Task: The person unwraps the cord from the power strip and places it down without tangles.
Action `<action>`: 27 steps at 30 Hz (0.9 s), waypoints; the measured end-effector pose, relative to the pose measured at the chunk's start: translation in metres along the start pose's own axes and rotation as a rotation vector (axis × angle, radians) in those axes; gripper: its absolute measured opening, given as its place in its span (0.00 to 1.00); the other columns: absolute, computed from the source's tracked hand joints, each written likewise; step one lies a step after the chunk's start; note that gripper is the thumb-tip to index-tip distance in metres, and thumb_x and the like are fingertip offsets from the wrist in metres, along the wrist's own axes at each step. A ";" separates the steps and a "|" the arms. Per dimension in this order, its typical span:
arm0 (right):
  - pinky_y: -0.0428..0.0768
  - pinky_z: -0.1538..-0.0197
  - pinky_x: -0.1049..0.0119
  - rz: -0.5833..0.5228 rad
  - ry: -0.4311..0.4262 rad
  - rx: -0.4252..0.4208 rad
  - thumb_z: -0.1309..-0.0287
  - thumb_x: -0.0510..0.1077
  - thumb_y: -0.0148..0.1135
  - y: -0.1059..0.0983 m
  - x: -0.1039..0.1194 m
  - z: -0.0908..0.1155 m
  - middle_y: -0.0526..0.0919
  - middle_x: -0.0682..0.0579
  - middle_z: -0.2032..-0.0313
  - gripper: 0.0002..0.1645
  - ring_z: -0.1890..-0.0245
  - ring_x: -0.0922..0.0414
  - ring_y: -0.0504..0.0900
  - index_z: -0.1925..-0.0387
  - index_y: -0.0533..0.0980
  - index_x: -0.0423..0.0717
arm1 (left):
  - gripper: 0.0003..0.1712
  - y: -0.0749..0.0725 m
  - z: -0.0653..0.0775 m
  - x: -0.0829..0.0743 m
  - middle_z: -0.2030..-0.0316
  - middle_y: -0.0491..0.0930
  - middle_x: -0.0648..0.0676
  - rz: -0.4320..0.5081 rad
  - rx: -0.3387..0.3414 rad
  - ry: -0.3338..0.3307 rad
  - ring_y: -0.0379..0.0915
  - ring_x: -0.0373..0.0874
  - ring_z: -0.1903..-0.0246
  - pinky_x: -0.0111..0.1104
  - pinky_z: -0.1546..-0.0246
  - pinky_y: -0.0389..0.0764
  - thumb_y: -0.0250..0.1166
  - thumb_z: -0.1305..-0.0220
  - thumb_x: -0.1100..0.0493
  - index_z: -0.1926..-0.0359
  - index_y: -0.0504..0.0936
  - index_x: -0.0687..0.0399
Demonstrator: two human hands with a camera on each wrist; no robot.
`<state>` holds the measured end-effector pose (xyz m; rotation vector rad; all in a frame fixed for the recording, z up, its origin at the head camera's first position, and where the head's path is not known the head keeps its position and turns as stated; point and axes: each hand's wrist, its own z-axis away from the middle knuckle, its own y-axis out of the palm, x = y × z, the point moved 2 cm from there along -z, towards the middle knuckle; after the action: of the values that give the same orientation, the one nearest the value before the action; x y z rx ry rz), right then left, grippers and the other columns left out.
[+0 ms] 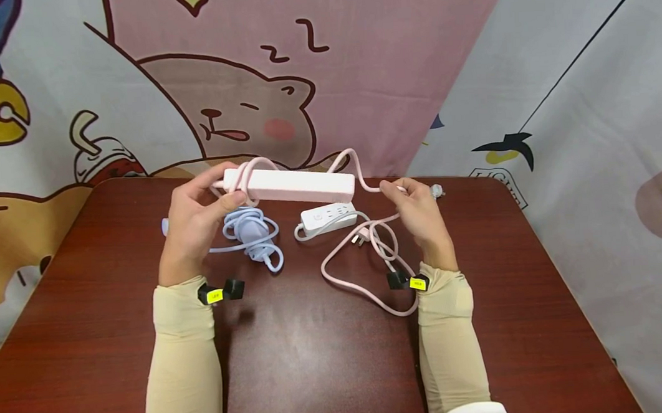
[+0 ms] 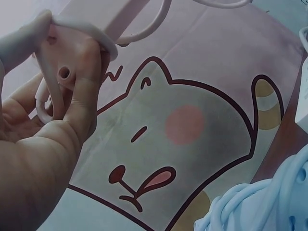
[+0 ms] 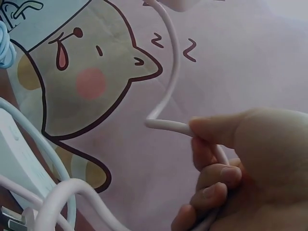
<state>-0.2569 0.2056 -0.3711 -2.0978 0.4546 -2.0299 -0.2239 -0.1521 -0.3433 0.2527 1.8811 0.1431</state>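
Note:
A pink power strip (image 1: 302, 184) is held up above the table by my left hand (image 1: 190, 217), which grips its left end. Turns of its pink cord (image 1: 243, 177) loop round that end, under the fingers in the left wrist view. My right hand (image 1: 419, 213) pinches the same cord between thumb and fingers, to the right of the strip. From there the rest of the cord hangs down and lies in loose loops on the table, with its pink plug (image 1: 363, 235) among them.
On the brown table (image 1: 316, 357) behind the hands lie a blue power strip (image 1: 252, 232) wrapped in its blue cord and a white power strip (image 1: 327, 217) with a grey-white cord. A small whitish plug (image 1: 437, 191) lies beyond my right hand. A printed curtain (image 1: 386, 72) hangs behind.

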 end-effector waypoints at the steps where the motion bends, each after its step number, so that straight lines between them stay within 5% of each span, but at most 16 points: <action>1: 0.62 0.72 0.70 -0.020 -0.002 -0.015 0.32 0.54 0.64 -0.001 0.000 0.000 0.65 0.64 0.79 0.16 0.76 0.64 0.63 0.73 0.75 0.50 | 0.21 0.000 0.000 0.000 0.54 0.83 0.54 -0.026 0.004 -0.001 0.82 0.41 0.59 0.25 0.60 0.85 0.69 0.40 0.74 0.45 0.83 0.62; 12: 0.59 0.75 0.72 -0.245 -0.097 -0.190 0.32 0.45 0.64 -0.007 0.009 0.003 0.65 0.63 0.85 0.15 0.80 0.64 0.63 0.77 0.76 0.49 | 0.22 -0.001 0.001 0.001 0.59 0.84 0.49 -0.209 0.021 -0.010 0.83 0.36 0.63 0.23 0.62 0.83 0.73 0.41 0.69 0.44 0.84 0.58; 19: 0.69 0.67 0.70 -0.340 -0.156 -0.225 0.31 0.42 0.63 -0.014 0.019 0.008 0.69 0.62 0.81 0.15 0.76 0.63 0.68 0.77 0.77 0.51 | 0.23 -0.003 0.001 0.002 0.60 0.83 0.45 -0.401 0.016 -0.028 0.79 0.37 0.64 0.22 0.65 0.81 0.75 0.41 0.63 0.43 0.84 0.53; 27: 0.74 0.63 0.68 -0.496 -0.208 -0.216 0.31 0.38 0.62 -0.020 0.023 0.011 0.68 0.60 0.80 0.18 0.75 0.59 0.68 0.80 0.77 0.50 | 0.24 -0.005 -0.002 0.004 0.64 0.82 0.40 -0.516 -0.039 -0.046 0.75 0.36 0.67 0.24 0.70 0.77 0.77 0.42 0.58 0.44 0.85 0.52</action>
<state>-0.2436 0.2158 -0.3437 -2.7427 0.1279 -2.0338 -0.2274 -0.1559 -0.3480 -0.2567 1.8357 -0.1758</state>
